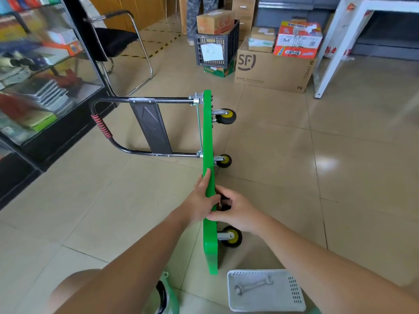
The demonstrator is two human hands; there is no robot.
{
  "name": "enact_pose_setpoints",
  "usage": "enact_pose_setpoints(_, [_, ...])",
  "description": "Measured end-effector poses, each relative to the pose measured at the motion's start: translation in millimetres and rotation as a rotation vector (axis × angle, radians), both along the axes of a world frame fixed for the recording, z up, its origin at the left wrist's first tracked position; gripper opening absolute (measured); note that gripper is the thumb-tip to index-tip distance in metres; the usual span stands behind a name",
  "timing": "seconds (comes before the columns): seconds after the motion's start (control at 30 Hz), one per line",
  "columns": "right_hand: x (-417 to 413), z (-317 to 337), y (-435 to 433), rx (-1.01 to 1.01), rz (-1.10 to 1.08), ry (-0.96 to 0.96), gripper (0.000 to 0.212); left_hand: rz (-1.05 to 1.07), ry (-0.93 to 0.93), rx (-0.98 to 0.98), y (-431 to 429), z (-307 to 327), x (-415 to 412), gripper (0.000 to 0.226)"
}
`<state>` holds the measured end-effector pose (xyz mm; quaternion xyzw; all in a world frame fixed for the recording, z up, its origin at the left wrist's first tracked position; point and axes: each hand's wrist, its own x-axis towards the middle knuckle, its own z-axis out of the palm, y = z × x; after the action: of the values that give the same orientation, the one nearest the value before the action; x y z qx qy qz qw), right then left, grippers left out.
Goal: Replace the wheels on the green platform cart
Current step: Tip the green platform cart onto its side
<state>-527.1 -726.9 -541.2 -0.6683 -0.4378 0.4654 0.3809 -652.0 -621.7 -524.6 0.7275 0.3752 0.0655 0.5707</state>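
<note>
cart: green platform cart (209, 141) stands on its long edge on the tiled floor (294, 166), deck vertical, underside facing right
handle: black handle (103, 125) sticks out to the left, red-black wrap on the bend, and lies just off the floor
wheels: I count three in view, all black with yellow hubs: far wheel (227, 116), middle wheel (224, 160), near wheel (233, 236), all pointing right
left hand: left hand (199, 200) holds the deck's upper edge, fingers laid up along the left face, thumb hooked over the edge
right hand: right hand (235, 209) is on the underside between the middle and near wheels, fingers curled narrow round a black part (224, 201); I cannot tell what that part is
tools: white plastic basket (294, 288) on the floor just beside the cart's near corner, open-end wrench (252, 286) lying inside
surroundings: glass display cabinet (45, 64) at left, black chair (118, 41) behind it, SF cardboard box (272, 71) and black crate (217, 51) well beyond the cart
</note>
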Motion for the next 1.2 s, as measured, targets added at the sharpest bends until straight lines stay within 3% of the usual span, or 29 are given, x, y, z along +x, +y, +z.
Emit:
enact_pose_setpoints(0.3, [3.6,-3.8,-25.4,0.029,-0.193,0.05,0.083,0.133,-0.098,-0.051,-11.0,-10.4,6.1,0.079])
enact_pose_setpoints(0.5, [12.3,-26.7,-87.3,-0.04,-0.371,-0.069,0.053,0.169,-0.057,0.099,-27.3,-15.5,8.2,0.072])
enact_pose_setpoints(1.0, [12.4,-123.3,-149.3,-0.292,-0.274,-0.235,0.04,0.194,-0.046,0.103,-40.3,-10.5,-5.5,0.068])
enact_pose_setpoints(1.2, [14.0,-181.1,-159.6,-0.466,-0.126,-0.331,0.041,0.236,-0.042,0.132,-41.6,-15.8,-3.4,0.069])
